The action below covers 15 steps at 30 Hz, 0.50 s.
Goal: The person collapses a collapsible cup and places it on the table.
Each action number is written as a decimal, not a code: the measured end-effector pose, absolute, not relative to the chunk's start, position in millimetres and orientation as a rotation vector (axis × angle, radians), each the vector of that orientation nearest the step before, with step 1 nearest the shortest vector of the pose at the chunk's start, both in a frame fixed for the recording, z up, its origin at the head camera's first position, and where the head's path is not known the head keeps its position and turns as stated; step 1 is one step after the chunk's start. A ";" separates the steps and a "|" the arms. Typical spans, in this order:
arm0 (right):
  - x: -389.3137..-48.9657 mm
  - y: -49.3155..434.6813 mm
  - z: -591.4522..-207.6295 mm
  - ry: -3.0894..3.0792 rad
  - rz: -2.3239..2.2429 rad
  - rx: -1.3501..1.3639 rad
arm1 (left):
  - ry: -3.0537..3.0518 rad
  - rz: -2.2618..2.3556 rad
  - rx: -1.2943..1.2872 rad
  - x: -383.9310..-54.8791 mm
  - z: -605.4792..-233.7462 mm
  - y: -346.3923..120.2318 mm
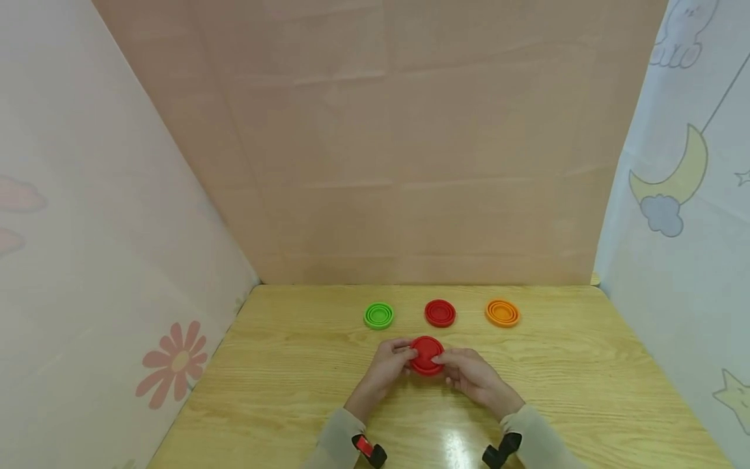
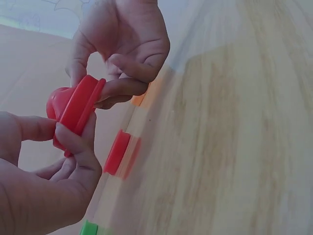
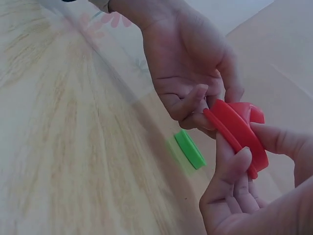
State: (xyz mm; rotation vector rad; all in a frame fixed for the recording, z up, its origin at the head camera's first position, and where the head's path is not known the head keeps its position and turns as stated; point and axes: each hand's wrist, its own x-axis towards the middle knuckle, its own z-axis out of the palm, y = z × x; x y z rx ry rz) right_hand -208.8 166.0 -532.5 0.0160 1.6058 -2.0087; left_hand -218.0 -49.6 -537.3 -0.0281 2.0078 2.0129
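Note:
Both hands hold a red collapsible cup [image 1: 426, 366] between them, above the front middle of the table. On its left edge the left hand [image 1: 389, 366] pinches it, thumb on the upper face and fingers underneath. The right hand [image 1: 476, 379] grips the opposite edge in the same way. Seen from the left wrist, the held cup [image 2: 80, 105] is tilted, with a rounded bulge standing out from one face. Just beyond the hands lie a green folded cup [image 1: 378, 315], a second red folded cup [image 1: 440, 313] and an orange folded cup [image 1: 502, 313], in a row.
The wooden table [image 1: 281, 365] ends at a brown paper-like backdrop [image 1: 433, 163] behind the row. A patterned white sheet [image 1: 105, 195] borders the left side, and another patterned sheet [image 1: 674, 273] borders the right. Dark straps circle both sleeved wrists.

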 end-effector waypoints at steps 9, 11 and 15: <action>-209.2 167.1 -525.1 1.695 -2.004 0.001 | 1.866 2.001 0.117 -222.7 -534.4 -58.4; -208.4 167.0 -525.8 1.685 -1.994 -0.019 | 1.916 1.967 0.132 -222.9 -534.9 -58.9; -205.7 166.5 -528.2 1.666 -1.982 -0.038 | 1.981 1.919 0.134 -222.6 -536.4 -59.5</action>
